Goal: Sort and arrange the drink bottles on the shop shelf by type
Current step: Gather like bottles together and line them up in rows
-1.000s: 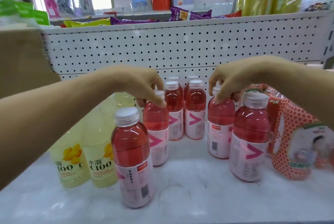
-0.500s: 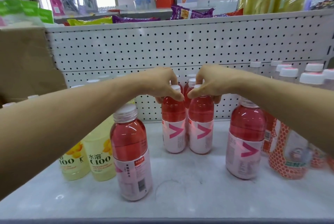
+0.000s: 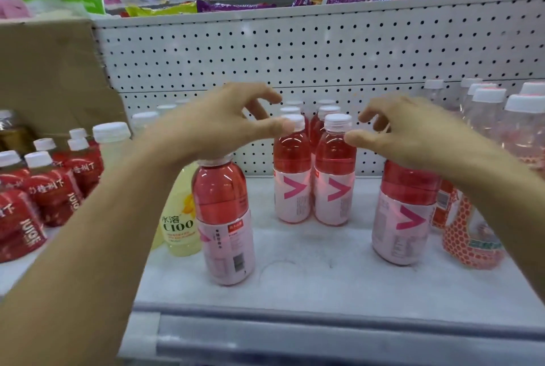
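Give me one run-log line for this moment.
left hand: open, empty | right hand: open, empty | pink drink bottle pair: upright, between hands

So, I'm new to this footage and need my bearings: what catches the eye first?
The left grip and right grip, open, flank a cluster of red drink bottles mid-shelf before the pegboard. A left front bottle and a right front bottle stand apart, nearer the edge.

Red bottles (image 3: 314, 171) upright, paired at pegboard; two more upright nearer.
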`<action>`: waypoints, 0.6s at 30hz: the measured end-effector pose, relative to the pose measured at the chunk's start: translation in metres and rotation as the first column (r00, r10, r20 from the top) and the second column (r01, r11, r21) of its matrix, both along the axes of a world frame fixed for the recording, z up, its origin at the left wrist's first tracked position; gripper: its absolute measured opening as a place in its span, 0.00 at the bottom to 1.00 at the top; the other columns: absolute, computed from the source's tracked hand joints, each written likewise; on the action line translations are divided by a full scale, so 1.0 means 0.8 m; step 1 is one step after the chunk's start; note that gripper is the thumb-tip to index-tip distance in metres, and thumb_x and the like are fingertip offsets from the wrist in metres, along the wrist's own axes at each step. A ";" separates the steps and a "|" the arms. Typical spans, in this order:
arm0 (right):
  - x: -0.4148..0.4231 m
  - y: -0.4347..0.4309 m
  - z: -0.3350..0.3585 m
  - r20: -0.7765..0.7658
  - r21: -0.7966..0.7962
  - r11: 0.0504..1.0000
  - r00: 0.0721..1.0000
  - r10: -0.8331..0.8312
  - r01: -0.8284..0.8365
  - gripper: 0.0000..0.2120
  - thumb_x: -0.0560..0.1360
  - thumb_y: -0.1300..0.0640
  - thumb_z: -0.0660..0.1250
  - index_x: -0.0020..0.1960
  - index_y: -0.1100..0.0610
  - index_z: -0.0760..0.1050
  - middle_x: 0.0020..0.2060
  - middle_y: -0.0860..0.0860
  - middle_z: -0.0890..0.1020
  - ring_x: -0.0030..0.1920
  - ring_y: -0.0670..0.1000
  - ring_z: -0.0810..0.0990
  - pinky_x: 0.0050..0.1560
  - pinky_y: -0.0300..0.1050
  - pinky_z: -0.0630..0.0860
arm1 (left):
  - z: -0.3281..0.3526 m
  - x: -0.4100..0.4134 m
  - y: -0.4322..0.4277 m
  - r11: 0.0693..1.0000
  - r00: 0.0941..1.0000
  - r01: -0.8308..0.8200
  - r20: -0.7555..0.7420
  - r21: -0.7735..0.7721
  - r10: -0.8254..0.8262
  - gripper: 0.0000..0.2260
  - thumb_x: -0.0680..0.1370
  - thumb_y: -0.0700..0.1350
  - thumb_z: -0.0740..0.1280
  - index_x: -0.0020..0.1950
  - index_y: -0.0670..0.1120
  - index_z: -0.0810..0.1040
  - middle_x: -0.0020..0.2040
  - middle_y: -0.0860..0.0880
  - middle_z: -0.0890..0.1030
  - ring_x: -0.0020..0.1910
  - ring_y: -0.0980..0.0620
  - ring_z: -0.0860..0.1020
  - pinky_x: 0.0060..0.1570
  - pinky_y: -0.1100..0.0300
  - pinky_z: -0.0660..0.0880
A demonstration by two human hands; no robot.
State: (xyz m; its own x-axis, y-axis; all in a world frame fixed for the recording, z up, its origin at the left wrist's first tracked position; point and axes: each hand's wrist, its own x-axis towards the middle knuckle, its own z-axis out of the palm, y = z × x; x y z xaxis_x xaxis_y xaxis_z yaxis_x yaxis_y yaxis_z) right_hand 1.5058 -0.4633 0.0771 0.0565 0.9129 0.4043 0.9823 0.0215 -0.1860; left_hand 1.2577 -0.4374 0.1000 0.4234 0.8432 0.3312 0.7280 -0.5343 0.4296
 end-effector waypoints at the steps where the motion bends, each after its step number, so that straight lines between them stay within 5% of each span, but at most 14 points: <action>1: 0.008 -0.009 -0.011 -0.065 0.079 0.997 0.998 0.005 0.000 0.23 0.74 0.37 0.66 0.63 0.49 0.75 0.55 0.49 0.80 0.52 0.50 0.76 0.55 0.53 0.76 | -0.020 -0.009 -0.009 1.000 0.991 -0.018 0.132 0.018 0.016 0.29 0.67 0.69 0.68 0.64 0.59 0.77 0.50 0.59 0.82 0.49 0.58 0.81 0.50 0.53 0.78; 4: 0.025 -0.028 -0.049 -0.424 0.275 0.961 0.898 0.117 0.004 0.20 0.74 0.46 0.71 0.64 0.50 0.74 0.57 0.49 0.78 0.52 0.48 0.76 0.55 0.50 0.75 | -0.083 -0.018 -0.025 0.972 0.846 -0.186 0.526 0.145 0.084 0.10 0.73 0.53 0.75 0.52 0.56 0.82 0.44 0.57 0.84 0.46 0.60 0.82 0.48 0.61 0.77; 7: 0.027 -0.030 -0.087 -0.758 0.298 0.954 0.612 0.226 0.017 0.17 0.74 0.46 0.72 0.60 0.49 0.76 0.52 0.46 0.81 0.49 0.45 0.80 0.51 0.45 0.78 | -0.118 -0.011 -0.024 0.951 0.607 -0.288 0.789 0.109 0.094 0.08 0.71 0.48 0.77 0.48 0.56 0.81 0.44 0.55 0.84 0.43 0.55 0.82 0.46 0.57 0.80; 9: 0.026 -0.024 -0.098 -0.819 0.320 0.947 0.508 0.265 0.022 0.12 0.74 0.47 0.72 0.55 0.50 0.78 0.47 0.46 0.83 0.47 0.43 0.81 0.49 0.44 0.78 | -0.122 0.001 -0.018 0.952 0.572 -0.288 0.816 0.106 0.082 0.09 0.70 0.48 0.77 0.47 0.55 0.81 0.43 0.54 0.83 0.41 0.54 0.82 0.45 0.54 0.81; 13: 0.012 -0.017 -0.099 -0.814 0.381 0.923 0.453 0.364 -0.058 0.07 0.74 0.50 0.72 0.51 0.49 0.77 0.42 0.43 0.82 0.37 0.34 0.80 0.38 0.31 0.75 | -0.116 0.051 -0.012 0.950 0.563 -0.296 0.822 0.104 0.086 0.11 0.73 0.46 0.76 0.51 0.50 0.77 0.37 0.55 0.80 0.32 0.63 0.79 0.36 0.65 0.77; 18: -0.004 -0.024 -0.104 -0.842 0.379 0.914 0.356 0.406 -0.145 0.14 0.73 0.49 0.72 0.55 0.51 0.75 0.44 0.45 0.82 0.37 0.33 0.81 0.34 0.28 0.75 | -0.123 0.086 -0.010 0.959 0.523 -0.280 0.846 0.055 0.104 0.15 0.72 0.52 0.77 0.53 0.54 0.75 0.42 0.52 0.83 0.40 0.52 0.83 0.45 0.46 0.82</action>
